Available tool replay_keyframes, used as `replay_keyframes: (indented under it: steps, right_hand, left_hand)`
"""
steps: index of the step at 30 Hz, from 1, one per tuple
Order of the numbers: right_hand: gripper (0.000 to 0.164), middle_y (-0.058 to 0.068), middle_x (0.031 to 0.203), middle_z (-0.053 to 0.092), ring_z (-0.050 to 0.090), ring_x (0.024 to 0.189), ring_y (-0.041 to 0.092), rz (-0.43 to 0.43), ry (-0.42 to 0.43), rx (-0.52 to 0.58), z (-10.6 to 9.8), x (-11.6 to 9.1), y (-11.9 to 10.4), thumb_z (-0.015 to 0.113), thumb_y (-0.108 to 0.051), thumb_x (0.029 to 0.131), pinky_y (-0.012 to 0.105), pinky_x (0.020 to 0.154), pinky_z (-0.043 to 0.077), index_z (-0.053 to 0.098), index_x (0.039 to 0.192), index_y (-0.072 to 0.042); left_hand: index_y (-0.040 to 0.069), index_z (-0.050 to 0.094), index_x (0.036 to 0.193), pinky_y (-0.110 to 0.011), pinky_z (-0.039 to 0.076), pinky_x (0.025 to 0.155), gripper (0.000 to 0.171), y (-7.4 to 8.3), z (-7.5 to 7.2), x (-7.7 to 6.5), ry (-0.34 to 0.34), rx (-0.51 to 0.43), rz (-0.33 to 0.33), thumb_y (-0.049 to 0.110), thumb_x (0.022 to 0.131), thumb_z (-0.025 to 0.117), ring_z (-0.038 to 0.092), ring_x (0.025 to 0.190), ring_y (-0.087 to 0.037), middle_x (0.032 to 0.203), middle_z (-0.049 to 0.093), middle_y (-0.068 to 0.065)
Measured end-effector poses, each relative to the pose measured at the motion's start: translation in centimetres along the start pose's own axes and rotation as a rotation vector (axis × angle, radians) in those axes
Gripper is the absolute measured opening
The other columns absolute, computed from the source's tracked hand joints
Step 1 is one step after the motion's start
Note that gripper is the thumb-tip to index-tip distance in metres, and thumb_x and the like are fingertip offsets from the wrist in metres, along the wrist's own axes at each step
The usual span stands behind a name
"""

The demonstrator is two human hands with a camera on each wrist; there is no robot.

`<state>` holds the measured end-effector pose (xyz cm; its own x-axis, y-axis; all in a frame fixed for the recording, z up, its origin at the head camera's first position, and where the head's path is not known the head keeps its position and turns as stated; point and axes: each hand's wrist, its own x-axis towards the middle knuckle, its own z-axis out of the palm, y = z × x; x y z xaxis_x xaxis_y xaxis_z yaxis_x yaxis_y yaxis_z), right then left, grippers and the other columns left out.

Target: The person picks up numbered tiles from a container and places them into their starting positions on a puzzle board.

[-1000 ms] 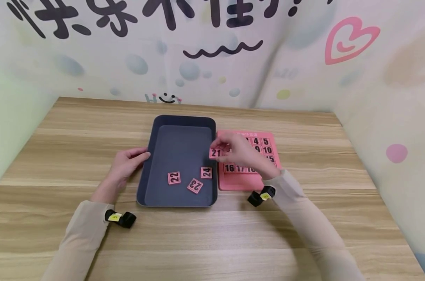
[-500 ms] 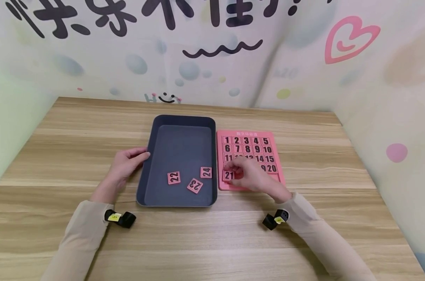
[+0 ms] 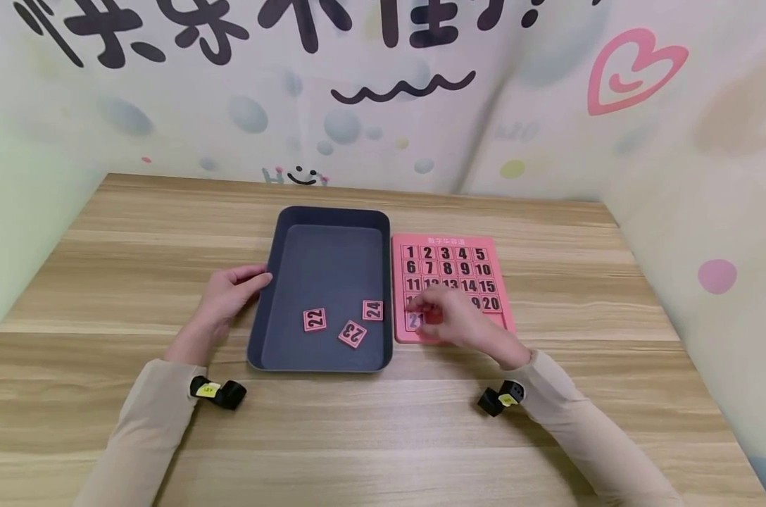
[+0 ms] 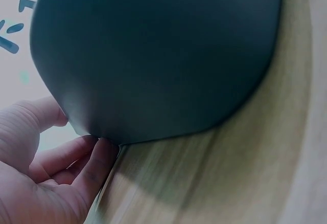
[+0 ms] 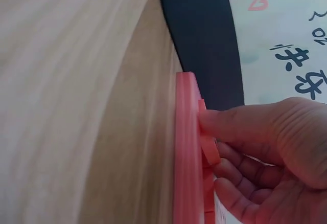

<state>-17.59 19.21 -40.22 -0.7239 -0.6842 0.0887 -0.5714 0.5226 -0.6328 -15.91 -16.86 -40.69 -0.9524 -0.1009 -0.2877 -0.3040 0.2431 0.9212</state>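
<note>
My right hand point(image 3: 457, 317) pinches the pink number tile 21 point(image 3: 413, 322) by its edges, at the bottom left of the pink number puzzle board point(image 3: 503, 262). In the right wrist view the tile point(image 5: 210, 147) tilts slightly off the board, thumb at one end and fingers at the other. Rows of tiles 1 to 20 fill the board above it, a few hidden by the hand. On the left, a dark grey tray point(image 3: 326, 264) has its side wall gripped between the thumb and fingers of my left hand point(image 3: 231, 296). Tiles 22 point(image 3: 315, 320), 23 point(image 3: 353, 334) and 24 point(image 3: 373, 310) lie loose inside.
Tray and board stand side by side on a wood-grain table point(image 3: 358, 436), almost touching. Behind the table rises a pale printed wall point(image 3: 231, 141). Black wrist cameras sit on both sleeves.
My right hand has carried tile 21 from above the tray's right rim down to the board's bottom left corner, where the tile now sits slightly lower. My left hand has kept still on the tray.
</note>
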Motion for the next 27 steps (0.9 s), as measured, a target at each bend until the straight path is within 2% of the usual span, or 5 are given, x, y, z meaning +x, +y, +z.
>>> replay_keyframes:
  steps: [5, 11, 15, 22, 27]
  right_hand:
    - [0.027, 0.008, 0.094, 0.067, 0.061, 0.083, 0.018, -0.024, 0.012, 0.004, 0.1, 0.1, 0.1, 0.074, 0.005, 0.072, 0.027, 0.074, 0.052, 0.067, 0.097, -0.001]
    - [0.025, 0.008, 0.096, 0.067, 0.061, 0.089, 0.021, -0.073, 0.027, -0.043, 0.1, 0.0, -0.2, 0.074, 0.003, 0.072, 0.032, 0.079, 0.051, 0.067, 0.096, -0.001]
    - [0.024, 0.007, 0.095, 0.068, 0.061, 0.090, 0.021, -0.102, 0.045, -0.074, 0.0, 0.2, -0.5, 0.075, 0.003, 0.073, 0.033, 0.081, 0.050, 0.068, 0.095, -0.002]
    - [0.023, 0.012, 0.093, 0.067, 0.062, 0.084, 0.024, -0.130, 0.149, -0.018, -0.5, 2.0, -1.9, 0.075, 0.000, 0.075, 0.035, 0.076, 0.053, 0.067, 0.097, 0.002]
    - [0.025, 0.014, 0.096, 0.066, 0.061, 0.087, 0.027, -0.129, 0.112, 0.006, -0.4, 3.8, -3.3, 0.074, -0.003, 0.078, 0.033, 0.078, 0.052, 0.066, 0.101, 0.002]
  left_hand:
    - [-0.004, 0.049, 0.133, -0.010, 0.045, 0.077, 0.050, 0.1, 0.0, 0.0, -0.006, -0.002, -0.008, 0.024, 0.092, 0.059, 0.050, 0.097, 0.001, 0.135, 0.047, -0.022]
    - [-0.005, 0.049, 0.133, -0.010, 0.046, 0.077, 0.050, 0.3, 0.0, 0.0, -0.003, -0.007, -0.005, 0.023, 0.093, 0.059, 0.051, 0.095, 0.002, 0.135, 0.047, -0.023]
    - [-0.004, 0.049, 0.133, -0.010, 0.045, 0.078, 0.050, 0.3, 0.0, 0.0, -0.004, -0.002, -0.015, 0.024, 0.093, 0.059, 0.050, 0.099, -0.001, 0.135, 0.048, -0.021]
    - [-0.003, 0.048, 0.134, -0.010, 0.044, 0.079, 0.051, 0.2, 0.0, -0.1, -0.002, 0.002, -0.024, 0.024, 0.093, 0.059, 0.049, 0.106, -0.005, 0.136, 0.048, -0.020]
    - [-0.005, 0.048, 0.133, -0.009, 0.044, 0.078, 0.051, 0.1, 0.0, -0.1, 0.004, -0.006, -0.016, 0.023, 0.092, 0.059, 0.049, 0.102, -0.002, 0.136, 0.047, -0.022]
